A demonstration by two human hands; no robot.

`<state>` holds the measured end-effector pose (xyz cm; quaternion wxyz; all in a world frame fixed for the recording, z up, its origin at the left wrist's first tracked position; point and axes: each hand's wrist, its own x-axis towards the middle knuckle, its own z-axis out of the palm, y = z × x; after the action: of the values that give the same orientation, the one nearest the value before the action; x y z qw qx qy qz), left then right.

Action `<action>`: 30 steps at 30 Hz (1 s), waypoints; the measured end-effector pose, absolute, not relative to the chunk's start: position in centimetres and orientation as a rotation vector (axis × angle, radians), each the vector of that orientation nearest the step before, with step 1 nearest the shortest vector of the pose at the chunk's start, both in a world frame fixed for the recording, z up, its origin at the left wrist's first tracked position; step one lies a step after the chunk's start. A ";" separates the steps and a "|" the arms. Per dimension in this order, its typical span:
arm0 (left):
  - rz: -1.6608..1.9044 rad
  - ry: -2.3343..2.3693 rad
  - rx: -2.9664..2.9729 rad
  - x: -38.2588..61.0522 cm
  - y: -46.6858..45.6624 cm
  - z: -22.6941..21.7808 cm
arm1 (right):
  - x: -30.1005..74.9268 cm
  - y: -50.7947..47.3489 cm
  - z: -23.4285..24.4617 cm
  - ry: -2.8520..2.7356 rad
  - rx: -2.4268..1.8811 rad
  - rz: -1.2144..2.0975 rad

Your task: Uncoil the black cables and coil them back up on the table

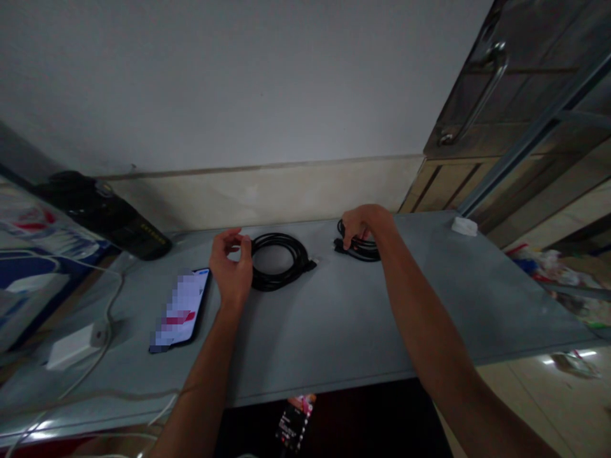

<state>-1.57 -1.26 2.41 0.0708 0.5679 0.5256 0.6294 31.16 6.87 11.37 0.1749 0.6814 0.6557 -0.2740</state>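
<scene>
A black cable wound into a round coil (301, 254) lies flat on the grey tabletop, its plug end pointing right. At the coil's left edge is my left hand (232, 264), thumb and curved fingers apart; I cannot tell if a fingertip touches the cable. Farther right, a second bundle of black cable (365, 256) rests near the back of the table. My right hand (363, 224) reaches down over it with the fingers closed on its loops, and the wrist and forearm hide its right part.
A lit phone (184, 308) lies left of my left forearm. Beyond it are a white charger (79, 345) with a white cord, and a black bottle (109, 216) at the back left. A small white item (464, 226) sits at the back right. The wall borders the table's rear edge.
</scene>
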 end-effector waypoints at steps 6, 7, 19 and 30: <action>1.884 1.594 1.716 -1.6 -1.2 2.4 | 30.5 6.7 11.7 1.869 1.863 -0.735; 1.882 1.595 1.717 -1.6 -1.2 2.4 | 30.5 6.6 11.7 1.871 1.860 -0.728; 1.913 1.574 1.700 -1.6 -1.3 2.5 | 31.8 6.0 14.6 2.186 2.187 -0.339; 1.920 1.465 1.708 -1.5 -1.3 2.3 | 32.2 4.2 20.3 2.945 2.678 0.491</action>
<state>-1.50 -1.32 2.34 0.0917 0.5749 0.4933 0.6464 32.22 4.18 20.33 -0.4210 0.6056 0.6661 0.1110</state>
